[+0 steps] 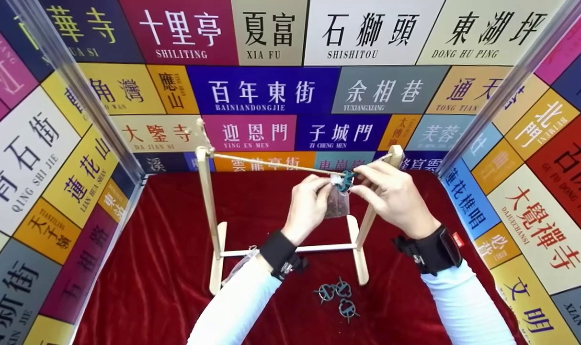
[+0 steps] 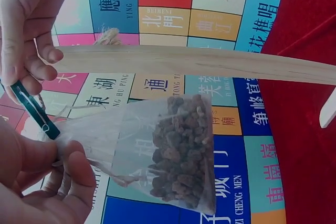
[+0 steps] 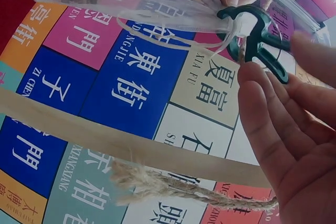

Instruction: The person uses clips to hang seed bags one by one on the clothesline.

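Note:
A small sheer drawstring bag (image 2: 181, 153) of brown, pebble-like pieces hangs by the rope (image 1: 280, 165) strung between two wooden posts. My left hand (image 1: 309, 203) pinches the bag's gathered neck between thumb and fingers. Beside it, my right hand (image 1: 391, 191) has thumb and fingers at the handles of a dark green spring clip (image 3: 252, 30). The clip's jaws are around the rope and the white top of the bag. Loose drawstring ends (image 3: 173, 39) trail along the bag. Several more green clips (image 1: 347, 309) lie on the red cloth below.
The wooden stand (image 1: 208, 201) has two uprights joined by a low white crossbar (image 1: 290, 250). A clear plastic bag (image 1: 242, 263) lies by its left foot. Red velvet cloth (image 1: 165, 287) covers the table, and panels printed with place names (image 1: 266, 91) enclose three sides.

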Demonstrator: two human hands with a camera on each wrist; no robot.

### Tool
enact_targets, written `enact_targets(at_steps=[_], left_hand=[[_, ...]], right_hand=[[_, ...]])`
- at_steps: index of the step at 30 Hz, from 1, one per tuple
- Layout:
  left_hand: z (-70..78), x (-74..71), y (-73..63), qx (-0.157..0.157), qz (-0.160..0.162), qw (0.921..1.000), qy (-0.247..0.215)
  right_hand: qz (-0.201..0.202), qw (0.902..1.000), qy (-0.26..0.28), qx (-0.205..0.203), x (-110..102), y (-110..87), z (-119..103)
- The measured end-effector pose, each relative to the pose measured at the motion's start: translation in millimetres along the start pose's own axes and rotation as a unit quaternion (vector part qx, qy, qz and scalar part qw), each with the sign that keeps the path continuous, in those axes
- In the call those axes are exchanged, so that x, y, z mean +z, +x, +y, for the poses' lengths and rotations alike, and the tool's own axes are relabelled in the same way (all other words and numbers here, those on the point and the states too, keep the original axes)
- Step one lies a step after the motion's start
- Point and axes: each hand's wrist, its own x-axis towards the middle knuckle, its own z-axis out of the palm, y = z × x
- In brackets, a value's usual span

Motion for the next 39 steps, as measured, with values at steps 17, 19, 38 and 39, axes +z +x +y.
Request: enact_targets(at_steps=[17, 19, 38, 39], left_hand=[[-15.9, -17.9, -26.0, -0.002, -0.024, 0.9993, -0.03], [-20.7, -28.0, -34.9, 0.01, -0.018, 0.9998, -0.007], [-91.3, -61.0, -123.6, 0.034, 0.037, 0.9751, 0.216], [-95.1, -59.0, -128.5, 0.032, 0.037, 0.9749, 0.217]], right_hand=[[0.012, 0.9962, 0.064, 0.059, 10, -20.2, 0], [0.027, 0.9956, 0.066, 0.061, 12, -25.3, -3], [0.184, 0.9765, 0.055, 0.097, 103, -134.2, -3], [0.183, 0.9755, 0.057, 0.107, 108, -140.1, -5]])
